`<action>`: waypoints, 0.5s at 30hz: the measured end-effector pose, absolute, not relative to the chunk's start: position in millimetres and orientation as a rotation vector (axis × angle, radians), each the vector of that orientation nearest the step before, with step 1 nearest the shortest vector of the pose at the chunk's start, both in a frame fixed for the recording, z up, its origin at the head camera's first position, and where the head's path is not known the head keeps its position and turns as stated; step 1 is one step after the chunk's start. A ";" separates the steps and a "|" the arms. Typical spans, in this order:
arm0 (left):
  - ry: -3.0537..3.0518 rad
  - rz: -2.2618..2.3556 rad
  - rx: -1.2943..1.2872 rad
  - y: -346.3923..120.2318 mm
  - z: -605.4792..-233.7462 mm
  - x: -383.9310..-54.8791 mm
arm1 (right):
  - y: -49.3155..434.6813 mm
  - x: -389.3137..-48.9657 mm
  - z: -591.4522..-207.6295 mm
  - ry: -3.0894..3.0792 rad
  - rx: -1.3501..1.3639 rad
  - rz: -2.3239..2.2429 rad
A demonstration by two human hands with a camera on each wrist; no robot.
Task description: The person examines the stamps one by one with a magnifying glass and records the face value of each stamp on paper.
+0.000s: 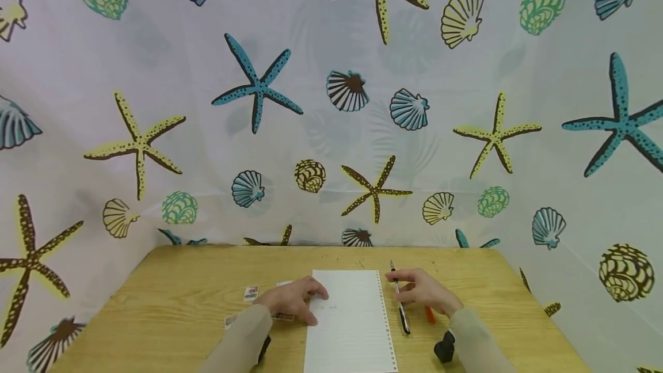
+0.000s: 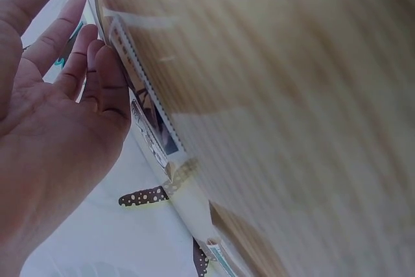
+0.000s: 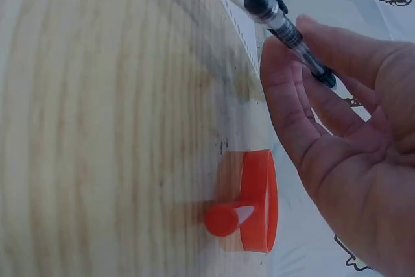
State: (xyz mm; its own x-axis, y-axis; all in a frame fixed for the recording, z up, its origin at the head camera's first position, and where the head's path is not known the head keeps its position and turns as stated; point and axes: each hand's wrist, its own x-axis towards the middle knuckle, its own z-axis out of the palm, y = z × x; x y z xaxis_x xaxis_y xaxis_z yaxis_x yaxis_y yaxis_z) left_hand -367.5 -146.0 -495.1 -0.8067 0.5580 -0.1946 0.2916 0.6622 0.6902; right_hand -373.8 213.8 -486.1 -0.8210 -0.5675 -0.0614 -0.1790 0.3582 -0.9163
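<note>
Here's the pen (image 1: 402, 311), right of centre in the lower part of the frame, pinched between the thumb and fingers of the right hand (image 1: 425, 292). Its long axis runs almost up and down the picture, leaning a touch: narrow end at the top left, clip end down to the lower right. And look at the paper (image 1: 352, 327)! It lies just left of the pen, its holed edge running close to the same line, so the short stretch sideways between pen and page looks like the gap that matters. Right hand is much the nearer to the pen, no contest.

Across on the other side, the left hand (image 1: 292, 298) comes over the paper's left edge, fingers spread and loosely bent, gripping nothing; how hard they press, I can't tell. Faint marks sit on the page close to those fingertips. Stamps (image 1: 251, 293) lie around that hand on the counter (image 1: 171, 298), and an orange ring (image 3: 256, 192) stands near the right hand.
</note>
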 end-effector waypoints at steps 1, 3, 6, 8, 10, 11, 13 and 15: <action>2.486 0.937 0.668 -145.8 -494.6 -367.1 | 213.8 -374.1 -487.2 2.267 -0.636 -1.450; 2.485 0.937 0.669 -145.6 -494.1 -366.4 | 213.3 -374.2 -489.0 2.299 -0.605 -1.443; 2.476 0.946 0.663 -145.2 -493.6 -365.7 | 211.6 -374.2 -491.8 2.344 -0.557 -1.446; 2.480 0.940 0.664 -145.2 -493.9 -365.9 | 210.6 -373.9 -493.3 2.374 -0.536 -1.448; 2.480 0.939 0.662 -145.2 -494.1 -366.2 | 210.3 -374.2 -494.9 2.400 -0.533 -1.440; 2.476 0.942 0.661 -145.1 -494.1 -366.4 | 210.4 -374.3 -495.3 2.408 -0.533 -1.433; 2.480 0.938 0.661 -145.1 -494.0 -366.7 | 211.3 -375.0 -496.3 2.425 -0.545 -1.414; 2.482 0.936 0.658 -145.0 -493.1 -366.5 | 212.3 -375.5 -496.9 2.438 -0.566 -1.392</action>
